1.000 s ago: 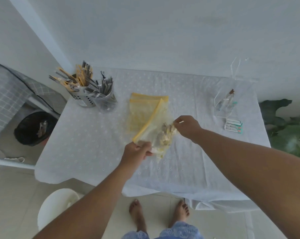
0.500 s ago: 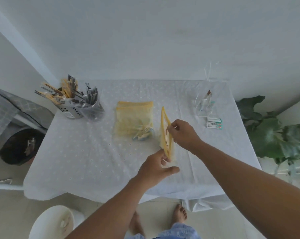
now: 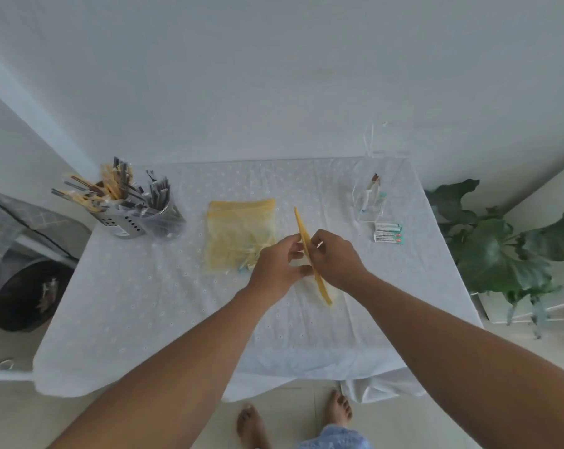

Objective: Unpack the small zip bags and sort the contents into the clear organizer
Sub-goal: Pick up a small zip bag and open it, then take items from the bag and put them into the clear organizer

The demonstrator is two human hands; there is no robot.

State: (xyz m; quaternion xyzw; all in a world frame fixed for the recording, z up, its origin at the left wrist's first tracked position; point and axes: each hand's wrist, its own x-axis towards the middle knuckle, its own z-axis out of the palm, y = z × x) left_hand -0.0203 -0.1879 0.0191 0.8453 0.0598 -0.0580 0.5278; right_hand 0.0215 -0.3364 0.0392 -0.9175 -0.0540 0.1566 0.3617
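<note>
Both hands (image 3: 306,257) on bag's (image 3: 319,283) edge

views: one, worn on the person's head | faces: forward and down, from high above the table (image 3: 144,303) | wide: takes in the wall behind, floor and bare feet below | near: both arms reach in from the bottom edge; the plant (image 3: 501,247) sits at the right edge | shared: no second view

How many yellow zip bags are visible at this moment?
2 at least: one held edge-on between the left hand and right hand, zip bag; a flat bag pile on the table, possibly several stacked.
</note>
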